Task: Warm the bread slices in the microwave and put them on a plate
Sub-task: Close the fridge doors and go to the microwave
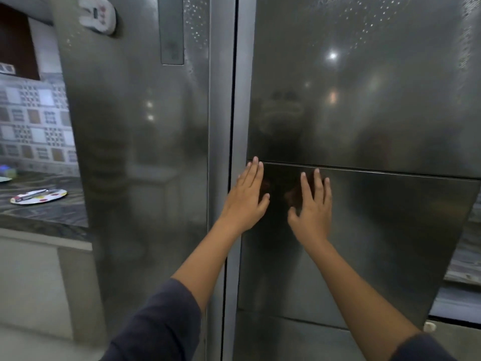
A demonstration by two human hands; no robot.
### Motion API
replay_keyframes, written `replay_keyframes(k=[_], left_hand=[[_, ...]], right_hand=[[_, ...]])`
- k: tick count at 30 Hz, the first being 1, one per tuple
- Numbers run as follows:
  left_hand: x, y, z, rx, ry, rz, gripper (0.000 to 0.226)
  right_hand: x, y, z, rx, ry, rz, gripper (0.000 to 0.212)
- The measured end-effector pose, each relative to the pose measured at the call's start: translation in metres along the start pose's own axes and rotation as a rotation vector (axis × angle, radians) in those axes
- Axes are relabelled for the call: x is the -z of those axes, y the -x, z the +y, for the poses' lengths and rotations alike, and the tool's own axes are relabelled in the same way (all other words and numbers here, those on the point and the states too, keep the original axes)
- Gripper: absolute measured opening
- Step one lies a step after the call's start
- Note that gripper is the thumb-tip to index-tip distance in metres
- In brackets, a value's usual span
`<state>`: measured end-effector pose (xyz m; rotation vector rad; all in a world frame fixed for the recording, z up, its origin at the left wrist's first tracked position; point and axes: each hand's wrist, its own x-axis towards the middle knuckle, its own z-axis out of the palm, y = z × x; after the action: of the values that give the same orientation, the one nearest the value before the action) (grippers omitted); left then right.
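1. A tall refrigerator (135, 152) of brushed, dull-grey steel fills most of the view; its surface is smooth and hazily reflective, with small bright specks of light at 12 to 1 o'clock.
2. A dark vertical seam splits the left door from the right door (364, 100); a thin horizontal line crosses the right door and marks off a flat rectangular lower panel (390, 230).
3. The left hand (246, 201) lies flat on that panel at its left edge, just right of the seam, fingers straight and close together, empty.
4. The right hand (313, 207) presses flat on the same panel at 3 o'clock from the left hand, near it but apart, fingers slightly spread, thumb out, holding nothing.
5. Both forearms are bare; dark, soft fabric sleeves (161, 321) bunch near the elbows.
6. At 9 o'clock a round, flat plate (39, 196) with coloured spots sits on a dark veined stone counter (52, 217), with a slim metal utensil lying across it.
7. Patterned square wall tiles (33, 121) rise behind the counter.
8. A white, rounded magnet (97, 15) sticks to the left door at 11 o'clock.
9. No bread or microwave can be seen.
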<state>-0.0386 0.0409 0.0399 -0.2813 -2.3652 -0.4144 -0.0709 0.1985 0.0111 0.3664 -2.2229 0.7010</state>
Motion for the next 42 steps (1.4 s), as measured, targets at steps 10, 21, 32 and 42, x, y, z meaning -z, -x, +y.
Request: replay_keyframes(k=[10,21,32,42], left_hand=[[0.083,0.102,-0.12,0.27,-0.114,0.11,0.061],[0.224,0.202,-0.329,0.6,-0.309,0.142,0.061],[0.267,0.196,-0.552,0.677,-0.311,0.154,0.06],[0.255,0.084,-0.779,0.639,-0.254,0.159,0.058]], right_hand=[[-0.091,0.041,-0.15,0.213,-0.391,-0.063,0.065],[-0.236,0.07,-0.388,0.383,-0.736,-0.248,0.061],[-0.407,0.045,-0.555,0.405,-0.776,-0.354,0.06],[-0.613,-0.081,-0.629,0.17,-0.777,-0.329,0.056]])
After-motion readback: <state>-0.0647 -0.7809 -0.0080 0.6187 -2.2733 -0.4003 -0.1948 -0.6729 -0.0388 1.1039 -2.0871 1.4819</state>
